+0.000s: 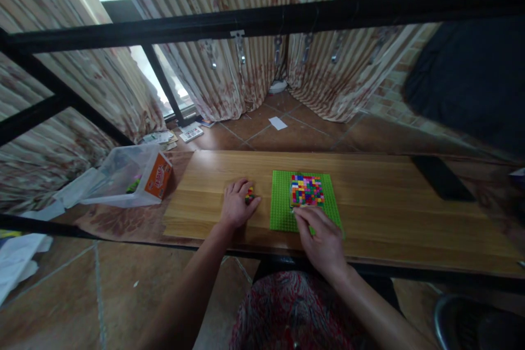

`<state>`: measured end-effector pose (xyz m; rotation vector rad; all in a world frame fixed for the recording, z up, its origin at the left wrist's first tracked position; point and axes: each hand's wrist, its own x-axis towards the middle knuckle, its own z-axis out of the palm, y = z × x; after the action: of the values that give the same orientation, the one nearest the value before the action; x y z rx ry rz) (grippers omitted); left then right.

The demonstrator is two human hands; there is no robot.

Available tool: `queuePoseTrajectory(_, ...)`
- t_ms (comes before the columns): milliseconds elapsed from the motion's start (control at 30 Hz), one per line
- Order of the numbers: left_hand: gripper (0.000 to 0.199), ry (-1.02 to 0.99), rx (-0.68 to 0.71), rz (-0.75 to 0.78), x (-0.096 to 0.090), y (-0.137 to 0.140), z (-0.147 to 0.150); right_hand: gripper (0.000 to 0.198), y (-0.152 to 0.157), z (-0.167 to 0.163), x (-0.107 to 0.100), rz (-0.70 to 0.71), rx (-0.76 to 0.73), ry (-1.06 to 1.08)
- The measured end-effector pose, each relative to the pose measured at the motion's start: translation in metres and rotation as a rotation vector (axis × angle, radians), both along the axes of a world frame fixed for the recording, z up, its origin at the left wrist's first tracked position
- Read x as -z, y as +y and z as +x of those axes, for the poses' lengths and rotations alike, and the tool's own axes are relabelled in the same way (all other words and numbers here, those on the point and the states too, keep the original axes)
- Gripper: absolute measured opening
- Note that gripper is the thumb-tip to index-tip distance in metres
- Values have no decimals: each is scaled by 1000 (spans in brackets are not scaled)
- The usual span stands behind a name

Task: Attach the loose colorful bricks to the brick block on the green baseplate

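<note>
Green, square, studded plastic baseplate (pixel 280 202): is lying flat on the brown wood-grain desk (pixel 381 202), presumably giving the bricks a footing. Multicoloured block of small plastic bricks (pixel 307 190): is sitting on it, toward the far edge. Right hand (pixel 323 236): is holding thumb and fingers close together at the block's near edge, seemingly for precision; cannot tell whether they are pinching a brick. Left hand (pixel 237 203): is spreading loosely over small red-and-yellow plastic bricks (pixel 249 194), probably corralling them.
</note>
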<state>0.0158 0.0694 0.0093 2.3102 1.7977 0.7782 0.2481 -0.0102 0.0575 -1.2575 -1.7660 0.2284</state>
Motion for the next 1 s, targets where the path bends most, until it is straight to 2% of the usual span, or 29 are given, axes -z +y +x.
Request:
queuePoseTrajectory(167, 26, -55, 74, 11, 4, -7, 2, 23, 6, -25, 12, -100, -101, 35)
queuePoseTrajectory(333, 26, -123, 172, -8, 0, -30, 15, 23, 27, -44, 31, -209, -118, -25)
queuePoseTrajectory(433, 37, -154, 210, -41, -3, -39, 19, 24, 38, -50, 39, -280, -134, -121)
queuePoseTrajectory(567, 63, -143, 243, -71, -6, -43, 18, 24, 47, -56, 39, -361, -160, -236)
queuePoseTrajectory(667, 72, -130, 237, -74, -7, -44, 17, 22, 52, -60, 37, -392, -140, -293)
queuePoseTrajectory(800, 70, -115, 212, -80, -6, -42, 18, 17, 55, -66, 37, -418, -105, -348)
queuePoseTrajectory(1000, 53, -78, 231, -21, -2, -36, 15, 18, 53, -72, 33, -429, -74, -314)
